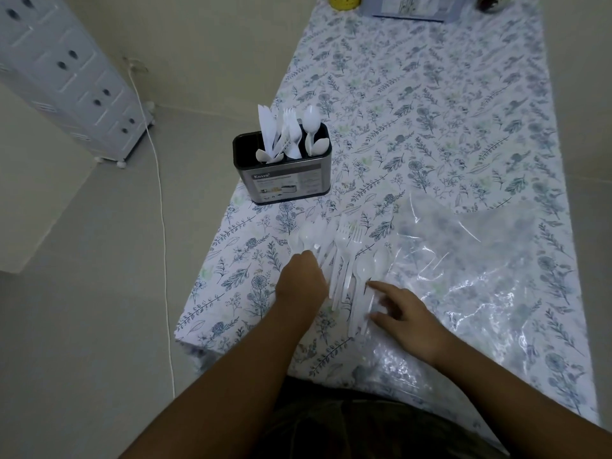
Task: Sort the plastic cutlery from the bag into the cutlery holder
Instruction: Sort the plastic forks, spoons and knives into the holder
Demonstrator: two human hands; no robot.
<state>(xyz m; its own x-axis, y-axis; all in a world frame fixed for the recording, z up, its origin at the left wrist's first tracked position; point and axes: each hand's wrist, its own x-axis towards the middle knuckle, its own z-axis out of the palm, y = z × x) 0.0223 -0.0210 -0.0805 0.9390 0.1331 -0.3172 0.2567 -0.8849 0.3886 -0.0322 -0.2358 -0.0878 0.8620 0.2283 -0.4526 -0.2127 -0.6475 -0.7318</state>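
Note:
A dark metal cutlery holder (263, 182) stands near the table's left edge with white plastic knives, forks and spoons upright in its compartments. Loose white cutlery (344, 260) lies fanned out on the floral cloth in front of me. My left hand (299, 279) rests fingers-down on the left side of that pile, over the spoon handles; whether it grips one I cannot tell. My right hand (402, 313) is spread with fingers apart, touching handles at the pile's right side. A clear plastic bag (480, 266) lies flat to the right.
The table with the floral cloth (430, 111) runs away from me. At its far end stand a yellow cup (342, 0), a box (414, 8) and a dark object (493, 1). A white drawer cabinet (66, 71) and a cable (159, 193) are on the floor at left.

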